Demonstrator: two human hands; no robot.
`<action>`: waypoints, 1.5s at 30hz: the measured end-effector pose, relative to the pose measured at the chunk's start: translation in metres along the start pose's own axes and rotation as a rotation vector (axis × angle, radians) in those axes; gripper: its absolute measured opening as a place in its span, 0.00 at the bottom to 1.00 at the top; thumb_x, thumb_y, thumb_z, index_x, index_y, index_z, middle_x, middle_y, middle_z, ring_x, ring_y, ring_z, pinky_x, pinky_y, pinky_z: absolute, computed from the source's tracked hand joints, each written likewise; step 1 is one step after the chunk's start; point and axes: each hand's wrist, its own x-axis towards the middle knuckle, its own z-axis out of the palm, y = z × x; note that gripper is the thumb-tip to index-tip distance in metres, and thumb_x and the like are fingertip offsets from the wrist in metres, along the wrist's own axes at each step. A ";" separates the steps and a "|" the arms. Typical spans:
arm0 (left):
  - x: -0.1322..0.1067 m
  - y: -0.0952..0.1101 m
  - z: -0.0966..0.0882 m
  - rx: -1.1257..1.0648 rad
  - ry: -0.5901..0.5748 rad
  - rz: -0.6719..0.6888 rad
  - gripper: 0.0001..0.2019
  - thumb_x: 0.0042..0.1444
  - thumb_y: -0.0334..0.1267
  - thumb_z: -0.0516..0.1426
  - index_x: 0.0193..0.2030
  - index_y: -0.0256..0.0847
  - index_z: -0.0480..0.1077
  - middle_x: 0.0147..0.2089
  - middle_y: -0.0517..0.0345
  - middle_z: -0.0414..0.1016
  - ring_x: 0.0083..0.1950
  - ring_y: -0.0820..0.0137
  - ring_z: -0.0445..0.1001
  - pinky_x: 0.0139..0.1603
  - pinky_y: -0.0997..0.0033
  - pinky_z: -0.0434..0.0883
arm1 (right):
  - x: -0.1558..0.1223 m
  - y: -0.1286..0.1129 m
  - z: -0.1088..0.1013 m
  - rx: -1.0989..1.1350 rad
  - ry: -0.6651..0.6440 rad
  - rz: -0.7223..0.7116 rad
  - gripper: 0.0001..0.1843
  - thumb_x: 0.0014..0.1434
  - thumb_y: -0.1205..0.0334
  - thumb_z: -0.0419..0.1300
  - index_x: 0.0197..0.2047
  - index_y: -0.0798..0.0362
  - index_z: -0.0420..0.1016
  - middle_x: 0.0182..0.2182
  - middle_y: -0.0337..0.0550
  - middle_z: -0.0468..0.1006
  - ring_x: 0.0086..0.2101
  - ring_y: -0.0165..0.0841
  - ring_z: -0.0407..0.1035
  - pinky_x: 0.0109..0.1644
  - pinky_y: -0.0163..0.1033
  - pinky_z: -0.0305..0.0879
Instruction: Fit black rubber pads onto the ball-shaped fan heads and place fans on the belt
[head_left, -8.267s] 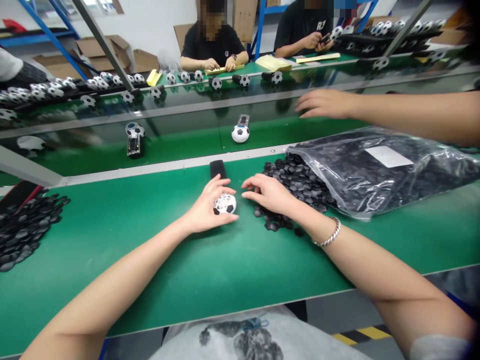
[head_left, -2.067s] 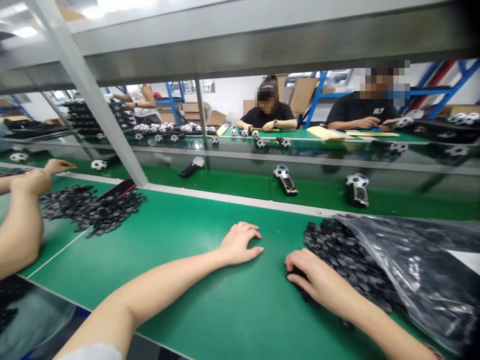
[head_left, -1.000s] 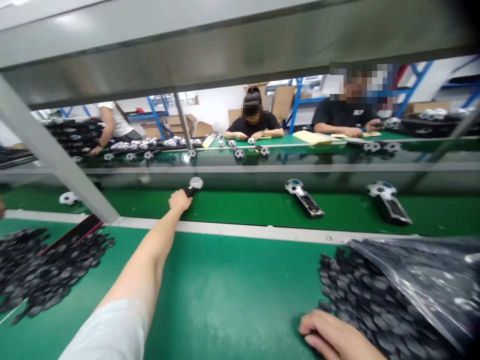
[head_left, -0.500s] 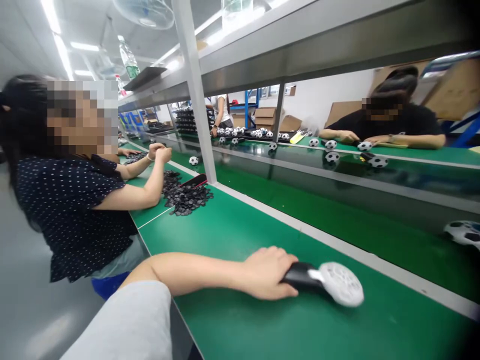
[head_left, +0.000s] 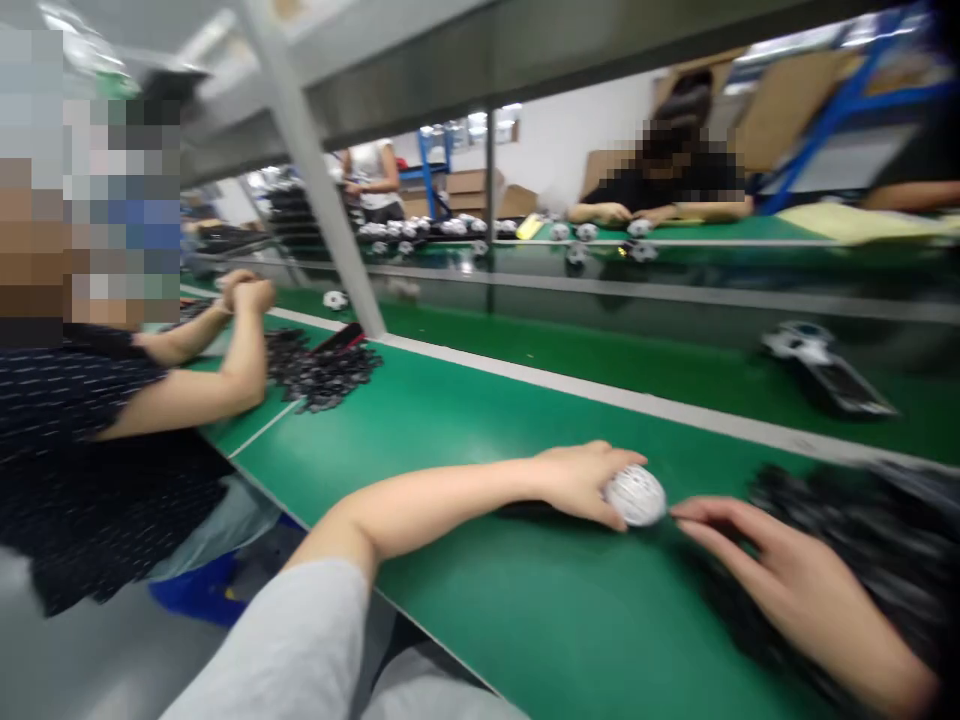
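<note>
My left hand (head_left: 581,482) is closed around a handheld device with a round white slotted head (head_left: 636,496). Its black handle (head_left: 525,510) shows partly beneath my wrist, resting on or just above the green table. Just right of the white head, my right hand (head_left: 772,560) has thumb and forefinger pinched together. Whatever lies between those fingertips is too small or blurred to make out. Beneath and behind my right hand spreads a blurred heap of black pieces (head_left: 870,520).
Beyond the pale rail (head_left: 637,400), a device with a football-patterned head (head_left: 802,345) lies on the green belt (head_left: 525,355). A pile of small black parts (head_left: 330,370) lies by a co-worker's arms (head_left: 202,375) at left. A slanted metal post (head_left: 322,190) stands near it.
The view has swung right, bringing my right hand and the black heap into sight. My left hand now covers more of the device, closer to its white head.
</note>
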 end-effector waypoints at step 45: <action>-0.010 0.010 -0.002 0.332 0.092 0.077 0.31 0.46 0.25 0.48 0.59 0.49 0.57 0.57 0.58 0.66 0.55 0.59 0.63 0.53 0.54 0.60 | 0.015 0.017 -0.038 -0.761 -0.175 0.224 0.05 0.59 0.66 0.58 0.35 0.56 0.75 0.33 0.48 0.73 0.36 0.41 0.65 0.35 0.40 0.58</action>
